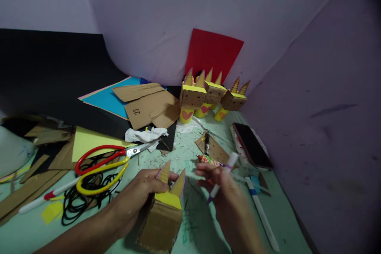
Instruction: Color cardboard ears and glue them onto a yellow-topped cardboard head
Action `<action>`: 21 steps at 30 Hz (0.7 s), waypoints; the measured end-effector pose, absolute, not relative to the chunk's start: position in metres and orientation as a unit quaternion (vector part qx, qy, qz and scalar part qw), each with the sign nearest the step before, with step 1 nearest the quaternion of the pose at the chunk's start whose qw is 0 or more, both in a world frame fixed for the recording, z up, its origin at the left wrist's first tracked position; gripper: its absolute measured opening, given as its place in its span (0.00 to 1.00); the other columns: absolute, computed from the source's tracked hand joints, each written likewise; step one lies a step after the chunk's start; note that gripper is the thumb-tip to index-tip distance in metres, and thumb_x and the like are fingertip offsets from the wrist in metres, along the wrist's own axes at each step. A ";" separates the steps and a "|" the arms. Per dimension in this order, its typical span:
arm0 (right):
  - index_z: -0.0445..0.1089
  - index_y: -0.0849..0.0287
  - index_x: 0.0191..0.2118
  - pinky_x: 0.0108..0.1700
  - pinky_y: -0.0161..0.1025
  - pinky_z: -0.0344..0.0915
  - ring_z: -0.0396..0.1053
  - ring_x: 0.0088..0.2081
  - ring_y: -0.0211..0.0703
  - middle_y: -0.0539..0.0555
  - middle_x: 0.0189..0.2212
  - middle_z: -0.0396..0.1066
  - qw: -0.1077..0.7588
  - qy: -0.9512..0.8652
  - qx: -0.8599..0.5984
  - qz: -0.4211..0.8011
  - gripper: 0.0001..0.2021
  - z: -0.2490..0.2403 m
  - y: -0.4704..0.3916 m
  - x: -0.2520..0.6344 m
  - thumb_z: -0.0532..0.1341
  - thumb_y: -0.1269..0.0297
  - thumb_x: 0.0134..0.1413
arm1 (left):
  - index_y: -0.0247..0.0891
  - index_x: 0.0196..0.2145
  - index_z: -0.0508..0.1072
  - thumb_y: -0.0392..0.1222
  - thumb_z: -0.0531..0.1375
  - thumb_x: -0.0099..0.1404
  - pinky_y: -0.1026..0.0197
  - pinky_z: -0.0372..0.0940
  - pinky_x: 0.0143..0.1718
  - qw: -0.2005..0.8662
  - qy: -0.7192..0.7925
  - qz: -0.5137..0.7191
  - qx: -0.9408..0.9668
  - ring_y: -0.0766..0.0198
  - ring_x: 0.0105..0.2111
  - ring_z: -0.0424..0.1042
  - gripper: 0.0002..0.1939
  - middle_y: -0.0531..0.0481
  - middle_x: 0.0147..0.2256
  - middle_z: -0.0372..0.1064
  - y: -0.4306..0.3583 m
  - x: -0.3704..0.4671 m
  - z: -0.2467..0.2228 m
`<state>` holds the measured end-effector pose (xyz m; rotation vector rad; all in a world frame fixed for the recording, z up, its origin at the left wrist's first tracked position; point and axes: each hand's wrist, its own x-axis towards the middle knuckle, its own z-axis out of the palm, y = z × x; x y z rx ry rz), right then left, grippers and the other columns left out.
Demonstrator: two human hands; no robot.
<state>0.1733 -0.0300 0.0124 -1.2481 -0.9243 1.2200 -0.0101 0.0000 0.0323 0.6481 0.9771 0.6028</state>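
My left hand [139, 190] is closed on a cardboard box head [162, 222] near the front of the table, thumb and fingers around one of its ears. The box has a yellow top strip and two pointed ears with purple edges. To its right, my right hand [223, 190] holds a white and purple marker [229, 162] between its fingers, the purple end pointing down. Some motion blur softens the right hand. A gap separates the marker from the box.
Red and yellow scissors [101, 162] lie over black cord [77, 202] at left. Several finished cardboard figures [193, 97] stand at the back before red paper [212, 53]. A phone [251, 145] and a white marker [263, 218] lie at right; cardboard scraps [151, 107] lie behind.
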 end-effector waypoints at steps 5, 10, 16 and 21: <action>0.64 0.56 0.23 0.22 0.32 0.63 0.62 0.20 0.36 0.47 0.19 0.62 0.689 -0.363 -0.493 0.388 0.22 0.023 -0.029 0.181 0.57 0.41 0.50 | 0.31 0.38 0.76 0.39 0.60 0.49 0.64 0.60 0.28 0.769 0.496 0.286 0.284 0.61 0.27 0.69 0.18 0.46 0.27 0.75 0.000 -0.008 0.028; 0.71 0.54 0.32 0.18 0.29 0.56 0.60 0.17 0.34 0.44 0.14 0.63 0.669 -0.391 -0.539 0.330 0.13 0.016 -0.040 0.170 0.62 0.49 0.50 | 0.32 0.35 0.76 0.37 0.60 0.47 0.63 0.61 0.28 0.774 0.498 0.305 0.245 0.62 0.25 0.70 0.15 0.47 0.25 0.75 -0.001 -0.007 0.027; 0.73 0.56 0.32 0.29 0.38 0.66 0.70 0.26 0.43 0.52 0.22 0.72 0.560 -0.537 -0.583 0.241 0.11 0.004 -0.055 0.166 0.59 0.54 0.54 | 0.31 0.36 0.75 0.35 0.58 0.46 0.63 0.60 0.27 0.775 0.499 0.305 0.240 0.61 0.25 0.69 0.17 0.46 0.26 0.76 0.001 -0.009 0.025; 0.75 0.54 0.37 0.30 0.39 0.68 0.74 0.29 0.47 0.54 0.27 0.76 0.510 -0.599 -0.598 0.153 0.10 0.006 -0.057 0.165 0.58 0.57 0.55 | 0.30 0.35 0.76 0.35 0.58 0.46 0.62 0.61 0.29 0.772 0.504 0.308 0.236 0.60 0.27 0.70 0.17 0.45 0.28 0.76 0.001 -0.009 0.024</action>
